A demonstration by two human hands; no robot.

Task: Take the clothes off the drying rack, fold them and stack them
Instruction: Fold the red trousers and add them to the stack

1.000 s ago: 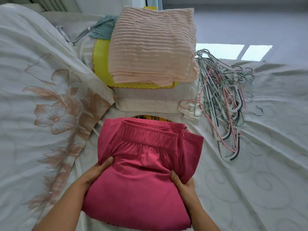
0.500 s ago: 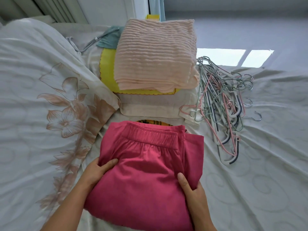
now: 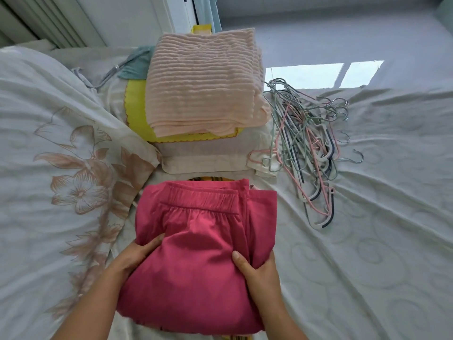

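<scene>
The work surface is a bed covered by a white sheet point(image 3: 367, 253) with a swirl pattern; it fills the lower and right parts of the frame.

At the lower centre, the pink garment point(image 3: 196, 261) lies folded on the bed, with its elastic waistband at the far edge. The left hand point(image 3: 132, 256) grips the left edge of the garment: thumb on top, fingers curled out of sight beneath the fabric. The right hand point(image 3: 259, 271) grips the right edge in the same way, thumb pressed on top.

A yellow striped cloth point(image 3: 208, 179) shows just beyond the waistband, under the garment.

A floral quilt point(image 3: 61, 168) occupies the left of the frame.

Beyond the garment, at the upper centre, stands a stack: a cream cloth point(image 3: 206, 158) at the bottom, a yellow cloth point(image 3: 137, 111) above it, a peach ribbed cloth point(image 3: 203, 84) on top. A teal cloth point(image 3: 132, 69) lies to the upper left of the stack.

A pile of hangers point(image 3: 308, 143) lies just right of the stack.
</scene>
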